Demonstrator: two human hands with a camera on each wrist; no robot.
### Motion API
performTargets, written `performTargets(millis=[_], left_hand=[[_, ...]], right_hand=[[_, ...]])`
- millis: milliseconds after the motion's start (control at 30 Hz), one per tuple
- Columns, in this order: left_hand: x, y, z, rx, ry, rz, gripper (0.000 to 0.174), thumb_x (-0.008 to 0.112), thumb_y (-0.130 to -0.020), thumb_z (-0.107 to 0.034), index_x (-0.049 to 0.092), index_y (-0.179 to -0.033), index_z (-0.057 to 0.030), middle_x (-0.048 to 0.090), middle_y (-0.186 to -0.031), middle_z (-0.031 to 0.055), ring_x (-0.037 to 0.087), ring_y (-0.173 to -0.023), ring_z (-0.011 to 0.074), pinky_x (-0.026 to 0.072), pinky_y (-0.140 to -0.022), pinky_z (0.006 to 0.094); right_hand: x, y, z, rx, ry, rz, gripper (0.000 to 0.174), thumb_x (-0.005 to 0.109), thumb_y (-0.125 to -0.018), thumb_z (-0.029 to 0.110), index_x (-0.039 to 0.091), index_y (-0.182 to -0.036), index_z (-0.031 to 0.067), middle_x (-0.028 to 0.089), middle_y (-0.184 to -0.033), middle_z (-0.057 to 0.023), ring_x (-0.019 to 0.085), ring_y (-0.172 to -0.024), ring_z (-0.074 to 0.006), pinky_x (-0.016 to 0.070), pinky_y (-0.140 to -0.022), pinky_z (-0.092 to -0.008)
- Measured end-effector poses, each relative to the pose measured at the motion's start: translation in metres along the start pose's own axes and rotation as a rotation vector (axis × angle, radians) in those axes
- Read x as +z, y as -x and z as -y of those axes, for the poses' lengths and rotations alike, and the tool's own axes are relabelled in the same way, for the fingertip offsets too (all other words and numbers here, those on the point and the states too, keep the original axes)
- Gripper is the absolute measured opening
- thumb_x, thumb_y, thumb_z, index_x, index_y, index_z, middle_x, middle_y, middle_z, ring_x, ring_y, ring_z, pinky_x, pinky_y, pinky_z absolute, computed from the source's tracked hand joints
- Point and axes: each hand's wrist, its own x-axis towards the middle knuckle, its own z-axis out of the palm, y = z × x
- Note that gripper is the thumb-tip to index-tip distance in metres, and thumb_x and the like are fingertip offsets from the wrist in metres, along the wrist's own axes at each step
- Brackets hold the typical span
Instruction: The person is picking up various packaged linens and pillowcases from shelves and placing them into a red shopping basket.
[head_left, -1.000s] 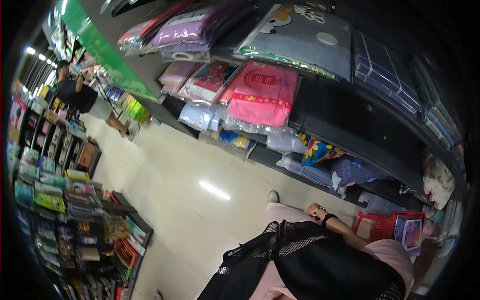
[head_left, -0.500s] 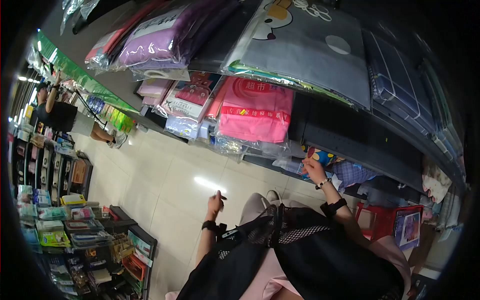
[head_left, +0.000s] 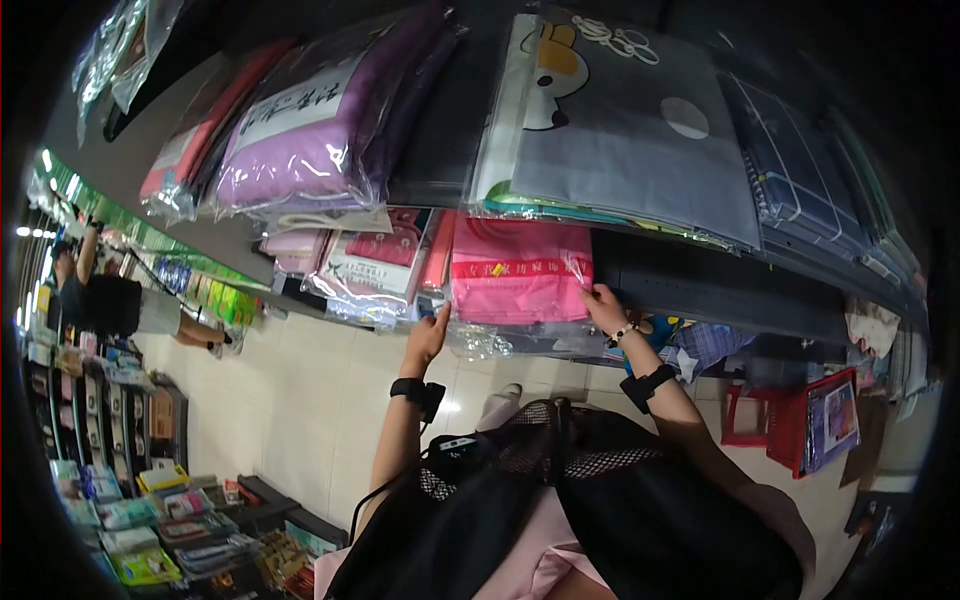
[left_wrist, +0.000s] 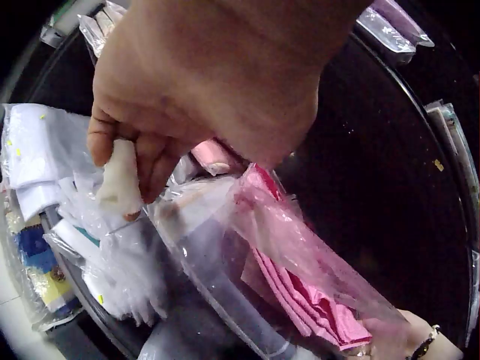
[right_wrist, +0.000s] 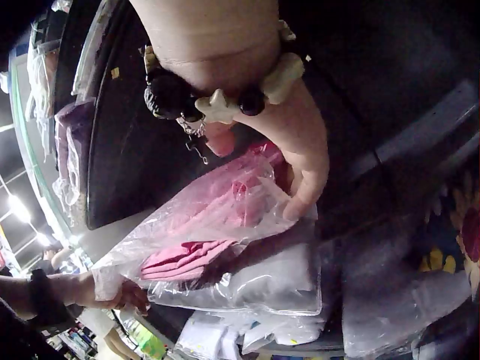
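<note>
A pink cloth in a clear plastic bag (head_left: pixel 520 285) lies at the edge of a middle shelf. My right hand (head_left: pixel 606 312) grips the bag's right edge; in the right wrist view its fingers curl round the plastic beside the pink cloth (right_wrist: pixel 187 259). At the bag's lower left corner is my left hand (head_left: pixel 428 335), its fingers bent. The left wrist view shows this hand (left_wrist: pixel 202 90) pinching the plastic, with a whitish piece (left_wrist: pixel 120 180) of unclear nature between the fingers. The pink cloth (left_wrist: pixel 300 285) stretches to the right below it.
Above hangs over a shelf edge a grey package (head_left: pixel 630 140), with a purple one (head_left: pixel 290 160) to its left. A red basket (head_left: pixel 790 430) stands low at right. Another person (head_left: pixel 100 300) is at far left, and a goods rack (head_left: pixel 180 510) at lower left.
Both hands have come up to the pink package, the left from above the floor, the right from lower on the shelving. The view has moved closer to the shelves.
</note>
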Motion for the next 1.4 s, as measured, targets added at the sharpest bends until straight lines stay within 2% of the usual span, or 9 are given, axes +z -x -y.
performTargets(millis=[200, 267, 400, 767, 867, 1000, 1067, 1300, 1400], left_hand=[[-0.028, -0.022, -0.034, 0.036, -0.058, 0.174, 0.076, 0.034, -0.070, -0.066, 0.057, -0.075, 0.0063, 0.057, -0.073, 0.0232, 0.056, -0.079, 0.0333, 0.0408, -0.072, 0.0370], [-0.036, -0.013, -0.050, 0.037, -0.125, 0.284, 0.074, 0.037, -0.069, -0.065, 0.058, -0.072, 0.0061, 0.058, -0.069, 0.0204, 0.058, -0.074, 0.0304, 0.0424, -0.069, 0.0352], [-0.016, -0.028, -0.045, 0.057, 0.198, 0.367, 0.064, 0.049, -0.067, -0.059, 0.060, -0.074, 0.0033, 0.058, -0.058, 0.0124, 0.054, -0.047, 0.0166, 0.0415, -0.047, 0.0269], [-0.015, -0.028, -0.061, 0.045, 0.287, 0.345, 0.051, 0.057, -0.069, -0.048, 0.060, -0.066, 0.0023, 0.055, -0.048, 0.0095, 0.053, -0.046, 0.0135, 0.0410, -0.045, 0.0251], [-0.014, -0.023, -0.066, 0.114, 0.710, 0.254, 0.041, 0.056, -0.075, -0.039, 0.056, -0.082, 0.0013, 0.056, -0.070, 0.0046, 0.051, -0.053, 0.0121, 0.0396, -0.046, 0.0228], [-0.024, -0.019, -0.064, 0.026, 1.032, 0.551, 0.033, 0.054, -0.078, -0.028, 0.052, -0.093, 0.0012, 0.055, -0.086, 0.0031, 0.052, -0.070, 0.0102, 0.0411, -0.059, 0.0231], [-0.022, -0.012, -0.063, 0.168, 0.804, 0.299, 0.027, 0.055, -0.078, -0.023, 0.053, -0.092, 0.0001, 0.055, -0.082, 0.0012, 0.050, -0.065, 0.0086, 0.0395, -0.055, 0.0212], [-0.041, 0.067, -0.114, 0.514, 0.734, 0.186, 0.024, 0.050, -0.081, -0.020, 0.053, -0.077, 0.0032, 0.056, -0.065, 0.0039, 0.049, -0.058, 0.0108, 0.0396, -0.053, 0.0277], [-0.049, 0.072, -0.124, 0.504, 0.551, 0.404, 0.025, 0.049, -0.081, -0.021, 0.053, -0.074, 0.0024, 0.054, -0.059, 0.0050, 0.048, -0.055, 0.0108, 0.0397, -0.051, 0.0282]], right_hand=[[0.017, -0.023, 0.016, -0.001, -0.028, -0.075, 0.037, 0.059, -0.073, 0.034, 0.047, -0.091, 0.0042, 0.051, -0.070, -0.0011, 0.048, -0.057, -0.0095, 0.0395, -0.050, -0.0234], [0.021, -0.033, 0.018, 0.149, -0.135, -0.030, 0.056, 0.063, -0.065, 0.044, 0.048, -0.095, -0.0004, 0.056, -0.090, -0.0121, 0.054, -0.084, -0.0181, 0.0409, -0.072, -0.0282], [0.029, -0.037, 0.023, 0.210, -0.290, -0.006, 0.066, 0.066, -0.060, 0.046, 0.047, -0.100, -0.0020, 0.055, -0.094, -0.0124, 0.053, -0.087, -0.0195, 0.0411, -0.074, -0.0290], [0.046, -0.035, 0.043, 0.044, -0.334, -0.161, 0.032, 0.065, -0.068, 0.015, 0.054, -0.096, 0.0051, 0.058, -0.085, -0.0017, 0.054, -0.074, -0.0116, 0.0433, -0.066, -0.0250], [0.045, -0.028, 0.060, 0.048, -0.608, -0.152, 0.021, 0.061, -0.069, 0.007, 0.056, -0.089, 0.0065, 0.057, -0.080, -0.0003, 0.054, -0.070, -0.0102, 0.0436, -0.063, -0.0234], [0.040, 0.001, 0.083, 0.044, -0.634, -0.120, 0.012, 0.064, -0.065, 0.008, 0.059, -0.075, 0.0053, 0.058, -0.073, 0.0005, 0.052, -0.065, -0.0082, 0.0419, -0.059, -0.0231], [0.033, 0.020, 0.097, -0.049, -0.583, -0.142, 0.012, 0.063, -0.067, 0.008, 0.059, -0.077, 0.0049, 0.058, -0.072, 0.0008, 0.051, -0.064, -0.0067, 0.0414, -0.059, -0.0220], [-0.011, 0.125, 0.148, -0.205, -0.470, -0.252, 0.011, 0.060, -0.070, 0.006, 0.059, -0.081, 0.0025, 0.058, -0.070, 0.0015, 0.049, -0.061, -0.0051, 0.0388, -0.055, -0.0203], [-0.020, 0.160, 0.154, -0.150, -0.528, -0.379, 0.010, 0.059, -0.071, 0.006, 0.059, -0.079, 0.0015, 0.057, -0.069, 0.0011, 0.049, -0.060, -0.0049, 0.0387, -0.055, -0.0202]])
